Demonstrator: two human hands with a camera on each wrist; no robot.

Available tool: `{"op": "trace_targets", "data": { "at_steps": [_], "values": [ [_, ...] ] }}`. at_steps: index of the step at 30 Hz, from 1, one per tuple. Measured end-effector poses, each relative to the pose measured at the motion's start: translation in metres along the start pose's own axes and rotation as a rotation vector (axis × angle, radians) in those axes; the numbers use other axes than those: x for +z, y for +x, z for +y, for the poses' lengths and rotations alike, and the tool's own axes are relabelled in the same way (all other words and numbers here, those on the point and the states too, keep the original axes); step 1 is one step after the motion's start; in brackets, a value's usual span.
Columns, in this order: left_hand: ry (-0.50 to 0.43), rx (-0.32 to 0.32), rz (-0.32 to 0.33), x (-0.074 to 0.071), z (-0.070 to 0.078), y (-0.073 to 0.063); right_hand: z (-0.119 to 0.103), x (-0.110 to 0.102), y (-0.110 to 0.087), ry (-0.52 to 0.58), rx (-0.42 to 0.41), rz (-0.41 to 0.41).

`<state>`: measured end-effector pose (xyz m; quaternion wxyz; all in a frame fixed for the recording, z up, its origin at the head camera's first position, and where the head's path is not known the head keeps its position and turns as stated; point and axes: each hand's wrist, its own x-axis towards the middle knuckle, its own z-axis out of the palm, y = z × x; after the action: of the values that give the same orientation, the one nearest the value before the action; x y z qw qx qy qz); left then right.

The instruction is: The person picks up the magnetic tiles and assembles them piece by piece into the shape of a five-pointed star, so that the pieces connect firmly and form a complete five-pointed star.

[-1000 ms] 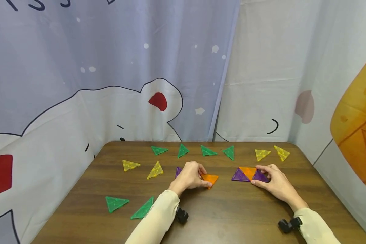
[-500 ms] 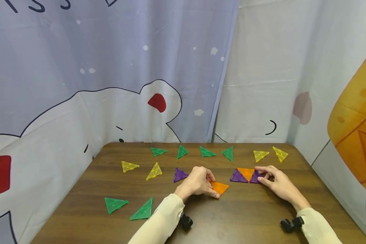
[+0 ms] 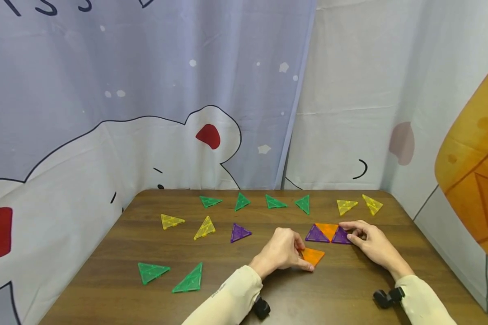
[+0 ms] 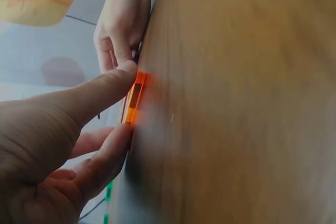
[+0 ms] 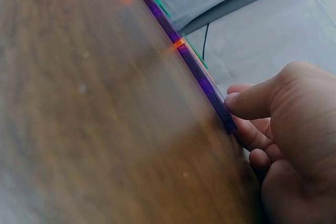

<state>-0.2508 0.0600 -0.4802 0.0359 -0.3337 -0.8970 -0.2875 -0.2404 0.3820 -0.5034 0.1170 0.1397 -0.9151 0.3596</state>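
Note:
Between the thumb and fingers of my left hand (image 3: 282, 250) is an orange triangle magnetic tile (image 3: 315, 256), also seen edge-on in the left wrist view. It is just in front of a row of joined tiles: a purple triangle (image 3: 316, 234), an orange triangle (image 3: 327, 229) and another purple triangle (image 3: 340, 236). My right hand (image 3: 370, 241) grips the right-hand purple triangle at its outer corner; the right wrist view shows the thumb and fingers at the end of that purple tile (image 5: 207, 87). A lone purple triangle (image 3: 240, 233) lies left of the left hand.
Green triangles (image 3: 275, 202) line the table's far edge, with two yellow ones (image 3: 345, 206) at the far right. Two more yellow triangles (image 3: 205, 228) lie left of centre. Two larger green triangles (image 3: 190, 280) are at the near left. Curtains (image 3: 244, 90) hang behind the wooden table (image 3: 118, 298).
My left hand has carried the orange triangle rightward and slightly nearer, towards the joined row, uncovering the lone purple triangle. The right hand stays at the row's right end.

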Motion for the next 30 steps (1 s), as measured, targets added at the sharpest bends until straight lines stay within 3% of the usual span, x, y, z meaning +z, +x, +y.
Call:
{"op": "trace_targets", "data": {
  "at_steps": [12, 22, 30],
  "values": [
    [0.003, -0.025, 0.062, 0.022, 0.021, 0.006, 0.001, -0.003, -0.002, 0.010, 0.037, -0.007],
    [0.071, -0.070, 0.099, 0.044, 0.050, 0.014, 0.003, -0.003, -0.004, 0.010, 0.030, -0.003],
    [0.139, -0.059, 0.150, 0.058, 0.065, 0.024, 0.003, -0.002, -0.002, 0.055, 0.034, -0.021]
  ]
}}
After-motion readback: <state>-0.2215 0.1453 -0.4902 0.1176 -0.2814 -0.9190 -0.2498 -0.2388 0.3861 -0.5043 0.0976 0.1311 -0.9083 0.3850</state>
